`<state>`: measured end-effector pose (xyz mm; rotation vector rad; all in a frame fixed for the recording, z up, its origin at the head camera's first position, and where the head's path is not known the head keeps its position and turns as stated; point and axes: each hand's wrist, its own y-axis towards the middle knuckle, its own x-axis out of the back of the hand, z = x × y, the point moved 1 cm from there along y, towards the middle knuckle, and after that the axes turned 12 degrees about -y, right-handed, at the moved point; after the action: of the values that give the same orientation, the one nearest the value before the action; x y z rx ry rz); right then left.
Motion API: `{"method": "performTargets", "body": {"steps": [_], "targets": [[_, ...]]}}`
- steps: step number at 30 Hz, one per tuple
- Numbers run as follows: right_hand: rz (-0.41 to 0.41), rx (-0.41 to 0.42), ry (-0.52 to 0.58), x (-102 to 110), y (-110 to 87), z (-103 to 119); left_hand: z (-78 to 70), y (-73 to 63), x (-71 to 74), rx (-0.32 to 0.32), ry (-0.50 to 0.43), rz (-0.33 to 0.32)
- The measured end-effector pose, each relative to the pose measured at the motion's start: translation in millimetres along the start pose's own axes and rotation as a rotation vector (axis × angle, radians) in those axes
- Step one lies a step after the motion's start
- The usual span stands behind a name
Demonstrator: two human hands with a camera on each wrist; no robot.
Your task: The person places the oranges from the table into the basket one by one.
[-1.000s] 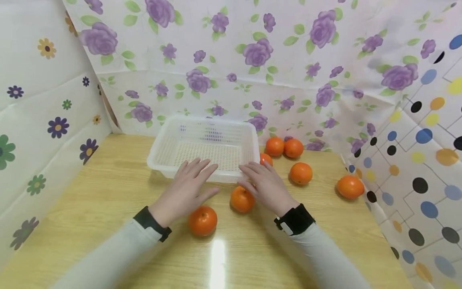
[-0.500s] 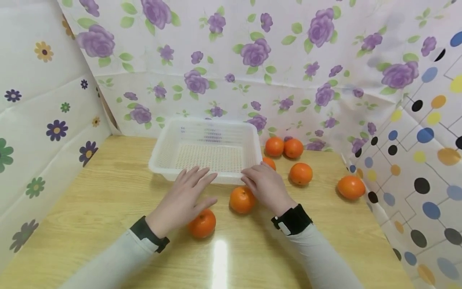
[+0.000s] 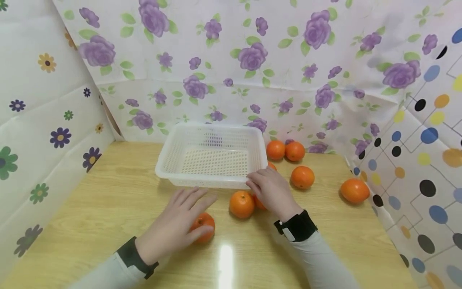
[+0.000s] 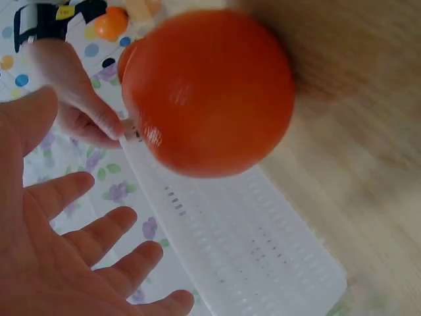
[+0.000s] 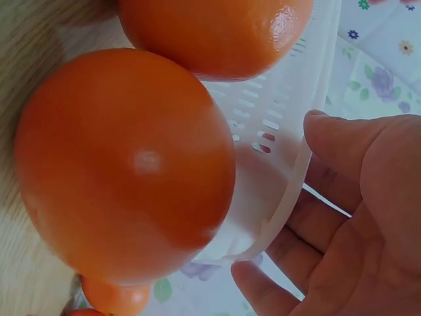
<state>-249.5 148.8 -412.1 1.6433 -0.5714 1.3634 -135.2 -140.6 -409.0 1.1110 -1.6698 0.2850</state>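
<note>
A white plastic basket (image 3: 211, 183) with slotted walls stands on the wooden table, with no fruit inside. My right hand (image 3: 273, 193) grips its near right corner; in the right wrist view the thumb is on the outside of the wall and the fingers (image 5: 312, 220) reach over the rim. Partly under that hand sits an orange (image 3: 259, 203), beside another orange (image 3: 242, 204). My left hand (image 3: 173, 224) hovers with spread fingers, partly covering the nearest orange (image 3: 206, 227) in the head view. In the left wrist view its palm holds nothing.
Two oranges (image 3: 276, 150) lie at the back wall, right of the basket. Another orange (image 3: 271, 165) is half hidden by the basket's right side. Farther right are an orange (image 3: 302, 177) and a longer orange fruit (image 3: 355, 191) near the dotted side cloth (image 3: 426, 188).
My right hand has curled its fingers over the basket's rim, and the basket has slid slightly right. My left hand has drawn back from the basket toward me. An orange beneath my right hand now shows.
</note>
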Motion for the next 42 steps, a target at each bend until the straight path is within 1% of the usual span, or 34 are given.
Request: {"method": "performTargets", "body": {"steps": [4,9,13,17,19,24,29,32,37,40,42], "targets": [[0.005,0.005,-0.008,1.6,0.0,-0.5,-1.0,-10.3,-4.9,-0.009,-0.006,0.024],[0.022,-0.004,-0.005,4.5,1.1,-1.6,2.4,-16.4,-11.1,0.007,0.005,0.034],[0.035,-0.006,-0.003,5.2,2.0,-0.3,5.2,-19.0,-16.7,0.035,0.009,0.048],[0.045,-0.012,-0.003,2.7,2.1,1.2,5.5,-21.5,-21.8,0.081,-0.013,0.073],[0.048,-0.019,-0.004,2.0,1.8,1.5,5.1,-22.6,-23.5,0.093,-0.021,0.079],[0.041,-0.028,-0.01,3.4,2.2,2.0,4.1,-25.3,-25.2,0.084,-0.015,0.07],[0.046,-0.03,-0.02,3.4,2.8,1.9,3.3,-27.1,-26.6,0.078,-0.04,0.071],[0.041,-0.033,-0.021,2.5,1.8,0.9,4.2,-26.5,-27.3,0.066,-0.052,0.082],[0.031,-0.042,-0.005,1.3,-0.3,-1.2,6.1,-24.0,-28.6,0.059,-0.065,0.121],[0.032,-0.044,-0.003,0.5,-0.7,-1.6,6.8,-22.7,-29.1,0.056,-0.064,0.121],[0.035,-0.043,0.0,-0.1,-0.7,-1.8,6.7,-21.9,-28.7,0.054,-0.061,0.107]]}}
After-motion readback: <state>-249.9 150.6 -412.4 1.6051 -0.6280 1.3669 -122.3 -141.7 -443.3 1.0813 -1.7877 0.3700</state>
